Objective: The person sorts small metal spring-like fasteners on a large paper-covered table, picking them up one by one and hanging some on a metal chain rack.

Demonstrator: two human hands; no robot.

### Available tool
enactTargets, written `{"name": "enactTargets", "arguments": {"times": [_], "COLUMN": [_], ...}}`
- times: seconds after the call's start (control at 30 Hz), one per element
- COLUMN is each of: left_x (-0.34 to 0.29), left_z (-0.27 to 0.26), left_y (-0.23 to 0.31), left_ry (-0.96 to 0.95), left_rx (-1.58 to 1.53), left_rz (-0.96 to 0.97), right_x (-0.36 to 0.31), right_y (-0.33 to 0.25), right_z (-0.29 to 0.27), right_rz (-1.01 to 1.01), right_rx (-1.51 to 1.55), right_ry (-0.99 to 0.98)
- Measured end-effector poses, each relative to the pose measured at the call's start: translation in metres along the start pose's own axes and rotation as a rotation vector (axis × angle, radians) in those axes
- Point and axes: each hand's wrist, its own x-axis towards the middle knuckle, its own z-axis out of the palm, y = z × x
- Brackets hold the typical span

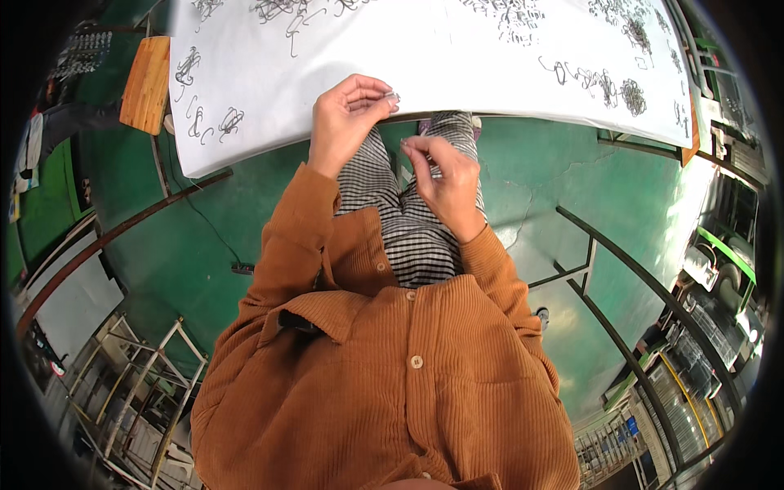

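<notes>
My left hand is over the near edge of a white-covered table. Its thumb and forefinger are pinched on a small shiny piece, too small to name. Lower and to the right, over my lap, my right hand is closed in a pinch; what its fingertips hold, if anything, cannot be made out. The hands are apart. Dark bent-wire hooks lie on the table in loose piles, one at the left and another at the right. Small metal pieces are scattered near the far edge.
A wooden board stands at the table's left corner. Curved dark metal bars, one on the left and one on the right, flank me above the green floor. A metal rack is at lower left.
</notes>
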Motion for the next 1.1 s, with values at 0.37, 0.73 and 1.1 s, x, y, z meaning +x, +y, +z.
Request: {"name": "enactTargets", "arguments": {"times": [0.37, 0.73, 1.1], "left_x": [-0.039, -0.045, -0.056], "left_z": [0.002, 0.011, 0.006], "left_y": [0.015, 0.02, 0.026], "left_ry": [-0.117, -0.029, -0.006], "left_rx": [0.381, 0.335, 0.315], "left_rz": [0.246, 0.246, 0.344], "right_x": [0.006, 0.004, 0.005], "right_y": [0.002, -0.004, -0.005], "right_z": [0.006, 0.002, 0.0], "right_rz": [-0.047, -0.109, -0.139], "right_rx": [-0.181, -0.209, -0.17], "right_ry": [0.102, 0.129, 0.039]}}
